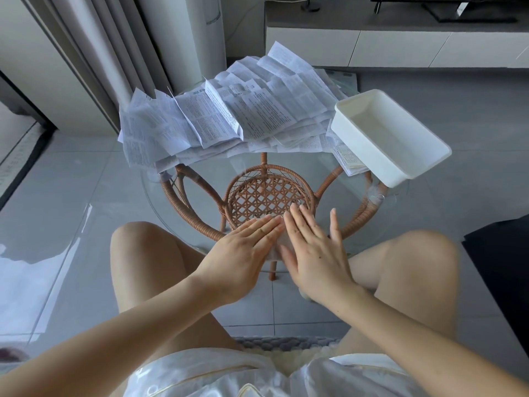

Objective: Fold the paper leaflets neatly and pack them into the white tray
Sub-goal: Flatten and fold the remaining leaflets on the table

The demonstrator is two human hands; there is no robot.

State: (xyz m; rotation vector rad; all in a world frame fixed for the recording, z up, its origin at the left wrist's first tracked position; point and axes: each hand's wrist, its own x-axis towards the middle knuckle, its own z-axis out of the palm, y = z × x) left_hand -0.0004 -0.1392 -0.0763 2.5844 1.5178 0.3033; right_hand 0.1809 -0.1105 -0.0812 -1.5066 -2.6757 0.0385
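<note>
Your left hand (246, 247) and right hand (315, 247) lie flat on the near part of the glass tabletop (340, 196). The fingers of both are straight and spread out, and neither hand grips anything. The left fingertips meet the right hand's index side, so the two hands form a shallow wedge pointing away from you. A pale, blurred patch shows between and under the palms. You cannot tell from this view whether it is a leaflet.

The leaflets (229, 121) lie in a loose, overlapping heap across the far half of the tabletop. They are unfolded and creased, with several edges standing up and the left ones hanging over the rim.

The tray (360, 153) sits at the far right, well apart from your hands. It is set at an angle, with its near right corner past the tabletop's edge. It holds nothing. Its left side rests on a few leaflets, and some of them stick out from under its near left wall.

Below the glass, a rattan frame with a round woven shelf (269, 196) shows just beyond your fingertips. Your knees sit either side of the tabletop's near edge.
</note>
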